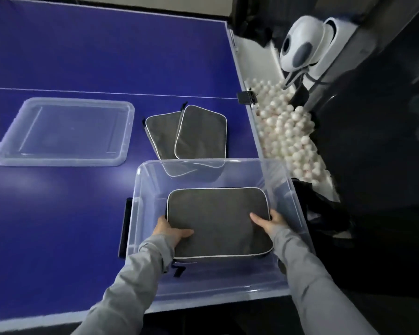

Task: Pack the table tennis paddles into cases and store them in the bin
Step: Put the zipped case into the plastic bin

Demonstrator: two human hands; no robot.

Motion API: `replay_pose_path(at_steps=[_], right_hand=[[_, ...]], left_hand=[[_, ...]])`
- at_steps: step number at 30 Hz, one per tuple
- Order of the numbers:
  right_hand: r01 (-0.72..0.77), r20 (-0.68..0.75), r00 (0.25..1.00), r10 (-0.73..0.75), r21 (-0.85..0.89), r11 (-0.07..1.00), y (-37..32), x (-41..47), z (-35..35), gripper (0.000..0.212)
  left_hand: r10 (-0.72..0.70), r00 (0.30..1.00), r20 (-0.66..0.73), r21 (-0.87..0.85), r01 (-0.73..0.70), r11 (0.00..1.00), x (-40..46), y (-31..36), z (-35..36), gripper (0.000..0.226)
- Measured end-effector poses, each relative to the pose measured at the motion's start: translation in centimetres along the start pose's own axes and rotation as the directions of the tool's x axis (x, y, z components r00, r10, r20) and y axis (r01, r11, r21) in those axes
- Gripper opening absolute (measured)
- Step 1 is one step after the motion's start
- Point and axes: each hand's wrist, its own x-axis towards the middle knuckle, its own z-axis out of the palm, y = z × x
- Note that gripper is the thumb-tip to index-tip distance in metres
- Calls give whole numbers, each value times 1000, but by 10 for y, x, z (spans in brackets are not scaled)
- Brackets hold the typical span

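A grey paddle case (218, 218) with white piping is inside the clear plastic bin (153, 170) at the table's near right corner. My left hand (172, 232) grips the case's left edge, thumb on top. My right hand (267, 222) grips its right edge the same way. Whether the case touches the bin's floor is unclear. Two more grey cases (191, 131) lie overlapping on the blue table just behind the bin. No bare paddle is in sight.
The bin's clear lid (65, 131) lies flat on the blue table tennis table (82, 56) to the left. A trough of many white balls (288, 131) and a white ball machine (302, 44) stand off the table's right edge. Black fabric (324, 213) hangs right of the bin.
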Motion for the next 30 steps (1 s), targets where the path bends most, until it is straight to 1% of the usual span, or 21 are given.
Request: replay_pose_path(at_steps=[4,8,12,15,18,21,25,27,29,30], right_hand=[[-47,61,996,57,-162,986,17,14,12,52],[-61,102,990,97,-311,948,16,21,20,72],[-113,58,986,158,-466,878,10,23,25,82],[-120,58,984,167,-475,872,9,24,26,81],[-126,39,985,168,-500,857,8,21,25,82],[-118,16,989,145,-504,856,8,18,25,83],[-87,39,992,118,-457,885,7,13,22,81],[-79,49,992,114,-461,884,5,9,20,82],[-46,44,996,78,-495,868,2,4,20,79],[-12,37,999,36,-508,861,0,0,20,75]], left_hand=[[-71,997,-36,146,75,986,9,-11,8,78],[-95,993,-67,266,110,958,13,-13,12,83],[-103,989,-108,396,138,908,12,-9,15,87],[-86,988,-130,460,137,877,13,-7,18,90],[-61,986,-153,534,135,834,12,-6,19,89],[-60,989,-136,532,124,837,11,-7,17,90],[-74,996,-55,484,91,870,8,-6,10,91],[-73,997,-9,492,68,868,4,-4,7,100],[-12,1000,20,537,-1,844,-1,-1,7,105],[50,998,38,587,-63,807,-3,1,7,103]])
